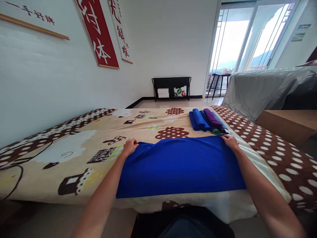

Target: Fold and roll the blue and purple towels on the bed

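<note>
A blue cloth (180, 165) lies spread out flat across the near edge of the bed, wider than it is deep. My left hand (130, 146) pinches its far left corner, with small creases running from the fingers. At the far right corner, my right hand (230, 141) has its fingers closed on the cloth's edge. Just beyond that hand rests a group of rolled cloths: blue rolls (198, 119), a purple roll (212, 118) and the end of a green roll (215, 131).
A patterned blanket (138, 129) covers the bed. Black cords (21, 175) lie at its left. A cardboard box (287, 122) and plastic-covered furniture (262, 87) stand to the right. Against the far wall is a black rack (171, 82); a stool (219, 81) stands by the glass door.
</note>
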Demonstrator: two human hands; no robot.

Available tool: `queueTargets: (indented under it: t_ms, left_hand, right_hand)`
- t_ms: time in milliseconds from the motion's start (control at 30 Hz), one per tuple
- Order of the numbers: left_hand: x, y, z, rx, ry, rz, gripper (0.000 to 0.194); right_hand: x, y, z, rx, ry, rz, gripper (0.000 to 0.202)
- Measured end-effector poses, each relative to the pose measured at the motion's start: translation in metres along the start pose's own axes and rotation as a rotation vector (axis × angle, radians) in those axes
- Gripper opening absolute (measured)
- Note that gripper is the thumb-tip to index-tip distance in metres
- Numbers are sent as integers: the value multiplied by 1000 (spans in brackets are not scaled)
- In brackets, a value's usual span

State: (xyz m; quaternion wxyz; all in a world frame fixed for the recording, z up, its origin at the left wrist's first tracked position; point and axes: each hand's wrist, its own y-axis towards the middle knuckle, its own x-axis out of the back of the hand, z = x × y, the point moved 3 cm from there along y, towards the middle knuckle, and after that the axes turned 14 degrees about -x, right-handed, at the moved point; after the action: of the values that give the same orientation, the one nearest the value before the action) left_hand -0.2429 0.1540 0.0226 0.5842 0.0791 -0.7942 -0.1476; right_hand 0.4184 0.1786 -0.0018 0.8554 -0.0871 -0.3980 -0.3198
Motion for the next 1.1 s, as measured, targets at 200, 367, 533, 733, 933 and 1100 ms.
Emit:
queueTargets:
  t_ms: [200,367,533,733,933,1100]
  left_hand:
    - [28,7,16,32,-57,-134,10]
    - [53,13,38,209,-191,-240,7]
    - [52,12,45,405,-440,-233,17]
    - [39,17,37,534,-576,-249,32]
    - [31,15,27,560,-511,-246,36]
    - [25,2,12,472,-323,-216,35]
  right_hand:
    - [-4,8,-7,-35,-89,11,29]
    - [-6,7,-7,58,-111,-23,40]
    - [-14,8,-8,110,-165,-26,43]
    - [-16,8,-10,164,-248,-20,48]
    - [-18,1,-13,203,-345,0,52]
    - [-15,-16,-17,170,-416,-33,59]
